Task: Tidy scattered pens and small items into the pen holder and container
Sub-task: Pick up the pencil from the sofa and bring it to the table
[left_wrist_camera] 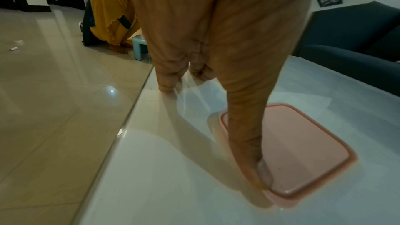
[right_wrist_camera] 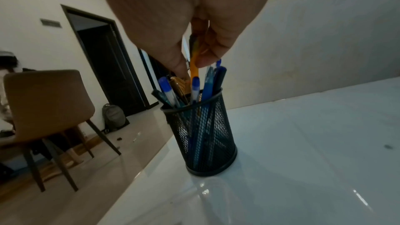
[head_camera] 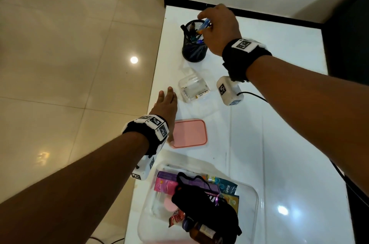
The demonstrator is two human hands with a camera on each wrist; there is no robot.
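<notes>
A black mesh pen holder (head_camera: 194, 45) (right_wrist_camera: 203, 136) stands near the far left of the white table, with several blue pens in it. My right hand (head_camera: 216, 27) (right_wrist_camera: 190, 61) hovers over its mouth and pinches an orange pen (right_wrist_camera: 194, 67) between thumb and fingers, tip pointing down into the holder. My left hand (head_camera: 166, 105) (left_wrist_camera: 205, 74) lies flat with straight fingers on the table's left edge, its thumb (left_wrist_camera: 257, 165) touching the corner of a pink lid (head_camera: 189, 133) (left_wrist_camera: 303, 151). A clear plastic container (head_camera: 247, 197) near me holds several small items.
A small clear box (head_camera: 194, 88) with a label lies between the holder and the pink lid. The table's left edge (head_camera: 153, 91) drops to a tiled floor. A brown chair (right_wrist_camera: 47, 102) stands beside the table; a person in yellow (left_wrist_camera: 110, 14) crouches on the floor.
</notes>
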